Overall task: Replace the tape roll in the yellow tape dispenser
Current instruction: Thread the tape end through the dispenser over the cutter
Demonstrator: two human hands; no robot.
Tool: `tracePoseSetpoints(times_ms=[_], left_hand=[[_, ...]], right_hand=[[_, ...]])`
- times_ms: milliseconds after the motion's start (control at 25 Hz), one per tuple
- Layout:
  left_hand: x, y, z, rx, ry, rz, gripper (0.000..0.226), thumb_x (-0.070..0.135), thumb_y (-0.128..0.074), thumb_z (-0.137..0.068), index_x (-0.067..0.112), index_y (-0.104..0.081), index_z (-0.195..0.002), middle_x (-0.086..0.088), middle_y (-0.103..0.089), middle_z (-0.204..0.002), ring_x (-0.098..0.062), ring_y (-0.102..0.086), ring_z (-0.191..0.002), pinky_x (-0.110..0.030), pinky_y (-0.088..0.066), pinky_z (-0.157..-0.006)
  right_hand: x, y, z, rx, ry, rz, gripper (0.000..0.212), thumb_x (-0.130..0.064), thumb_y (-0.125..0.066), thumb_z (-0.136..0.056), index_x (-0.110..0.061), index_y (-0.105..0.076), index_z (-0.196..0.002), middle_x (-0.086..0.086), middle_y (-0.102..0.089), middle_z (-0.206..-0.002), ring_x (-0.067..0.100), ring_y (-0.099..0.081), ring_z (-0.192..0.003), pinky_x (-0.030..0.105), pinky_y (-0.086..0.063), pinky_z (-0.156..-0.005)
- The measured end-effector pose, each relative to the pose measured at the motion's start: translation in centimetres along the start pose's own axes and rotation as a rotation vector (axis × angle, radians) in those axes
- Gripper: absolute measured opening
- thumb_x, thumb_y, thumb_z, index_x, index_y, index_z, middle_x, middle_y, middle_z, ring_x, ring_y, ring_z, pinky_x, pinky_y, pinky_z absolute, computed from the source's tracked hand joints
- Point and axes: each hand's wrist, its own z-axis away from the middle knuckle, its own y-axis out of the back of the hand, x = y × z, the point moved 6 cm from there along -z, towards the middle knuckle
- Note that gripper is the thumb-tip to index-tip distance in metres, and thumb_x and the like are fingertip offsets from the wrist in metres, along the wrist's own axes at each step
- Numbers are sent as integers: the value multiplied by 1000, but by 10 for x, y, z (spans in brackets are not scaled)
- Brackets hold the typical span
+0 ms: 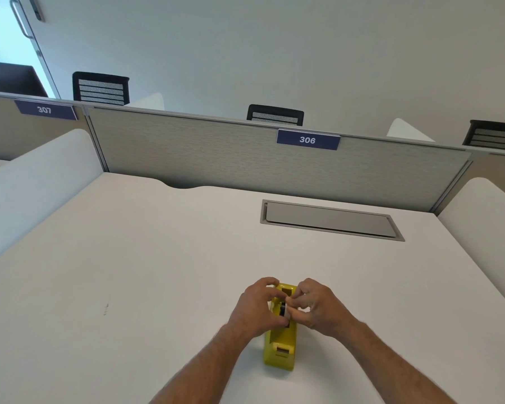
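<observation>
The yellow tape dispenser [280, 345] stands on the white desk [129, 272], near its front edge, with its cutter end towards me. My left hand [258, 307] wraps around the dispenser's left side at the roll cradle. My right hand [315, 306] is at the right side, its fingertips pinched on the tape roll [283, 309] in the cradle. Only a dark core and a pale sliver of the roll show between my fingers; the rest is hidden by both hands.
A grey cable hatch [330, 220] is set into the desk at the back right. A grey partition [216, 153] with a "306" label [307, 139] closes the far edge. White side dividers [35, 188] flank the desk. Black chairs stand beyond the partition.
</observation>
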Motion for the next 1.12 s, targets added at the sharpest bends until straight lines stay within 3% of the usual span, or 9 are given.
tracePoseSetpoints(times_ms=[240, 440, 560, 680, 1120], left_hand=[[0, 0, -1, -11, 13, -2, 54, 43, -88, -62, 33, -72, -112, 19, -47, -140, -10, -55, -113, -36, -56, -94], [0, 1, 0, -17, 9, -6, 53, 42, -88, -62, 34, -72, -112, 18, -48, -140, -11, -56, -114, -37, -56, -94], [1, 2, 0, -22, 14, -8, 53, 41, -88, -62, 34, -73, -112, 18, -47, -141, -11, -55, -115, -37, -55, -95], [2, 3, 0, -29, 17, -14, 53, 41, -89, -63, 33, -72, -114, 18, -47, -141, -11, -55, -116, -37, -55, -96], [5, 5, 2, -33, 30, -3, 54, 39, -89, -64, 31, -73, -115, 16, -47, -142, -13, -55, -116, -37, -56, -96]], right_hand=[[0, -3, -1, -8, 41, 40, 11, -30, -69, -87, -26, -78, -92, -8, -62, -79, 2, -50, -83, 15, -40, -61], [1, -1, -1, -10, 54, 56, 10, -27, -71, -88, -24, -78, -93, -5, -65, -79, 6, -52, -81, 21, -44, -63], [2, 1, 0, -46, 35, 56, 15, -34, -69, -87, -28, -78, -96, -9, -65, -84, 4, -52, -83, 19, -44, -65], [1, 3, 0, -72, 20, 35, 18, -40, -67, -83, -30, -77, -93, -11, -65, -84, 5, -54, -85, 26, -50, -65], [-1, 2, -5, -123, 65, 89, 12, -27, -71, -87, -22, -79, -95, -3, -68, -88, 7, -54, -84, 32, -53, -66]])
